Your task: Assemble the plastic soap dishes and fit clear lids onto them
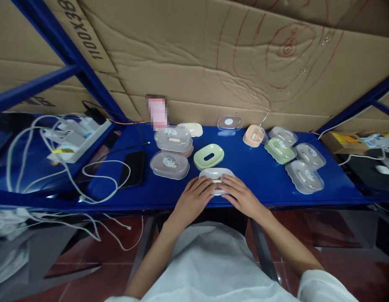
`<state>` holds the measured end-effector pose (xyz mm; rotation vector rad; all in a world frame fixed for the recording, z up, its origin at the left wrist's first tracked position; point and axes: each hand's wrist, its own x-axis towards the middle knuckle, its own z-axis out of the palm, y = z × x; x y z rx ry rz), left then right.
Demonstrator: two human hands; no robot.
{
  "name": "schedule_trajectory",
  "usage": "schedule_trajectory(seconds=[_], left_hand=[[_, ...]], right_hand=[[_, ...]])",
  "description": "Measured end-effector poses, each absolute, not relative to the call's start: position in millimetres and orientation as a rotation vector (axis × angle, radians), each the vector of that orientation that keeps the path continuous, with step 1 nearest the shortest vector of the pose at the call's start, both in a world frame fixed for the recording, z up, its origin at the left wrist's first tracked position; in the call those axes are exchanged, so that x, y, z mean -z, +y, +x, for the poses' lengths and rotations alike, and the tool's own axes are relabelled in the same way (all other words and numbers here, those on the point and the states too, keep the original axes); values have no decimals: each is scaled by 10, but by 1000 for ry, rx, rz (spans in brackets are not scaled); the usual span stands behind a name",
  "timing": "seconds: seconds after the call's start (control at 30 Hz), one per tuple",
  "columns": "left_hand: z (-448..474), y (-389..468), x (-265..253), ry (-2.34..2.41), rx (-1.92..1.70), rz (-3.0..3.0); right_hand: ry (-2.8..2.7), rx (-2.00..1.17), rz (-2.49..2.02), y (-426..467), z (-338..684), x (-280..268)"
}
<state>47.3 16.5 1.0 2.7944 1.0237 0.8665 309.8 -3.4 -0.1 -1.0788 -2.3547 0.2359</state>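
Note:
A whitish oval plastic box (216,172) with a pale strip in its middle sits near the front edge of the blue table. My left hand (198,193) is on its left side, fingers bent over the top. On its right side my right hand (240,193) grips it the same way, so much of the box is hidden. Just behind it lies a light green oval piece (208,157) with a slot in the centre. To the left stand a greyish oval box with a clear lid (169,165) and a similar lidded box (173,139) on a peach base.
At the right are a green lidded box (280,151), a grey lidded box (304,176) and a peach box (254,136). A clear lid (230,123) lies at the back. A black phone (133,168), white cables and a power strip (84,140) occupy the left.

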Motion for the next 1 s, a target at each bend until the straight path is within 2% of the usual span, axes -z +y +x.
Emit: schedule_trajectory(seconds=[0.23,0.43,0.67,0.87,1.0], left_hand=[[424,146,0,1071,-915,2668],[376,125,36,1101,-1011,2533],[358,109,41,1214,-1083,2504],[383,126,42,1241,-1066,2495],[398,128,45,1256,-1079,2484]], right_hand=[[-2453,-220,-1026,182,3163,-105],[-2176,43,-1294,1171,3436,-507],[-2569,-144,-1127,1387,3090,-460],[-2260,236,-1495,1907,3414,-488],[-2166,287,-1682,2342,3669,-443]])
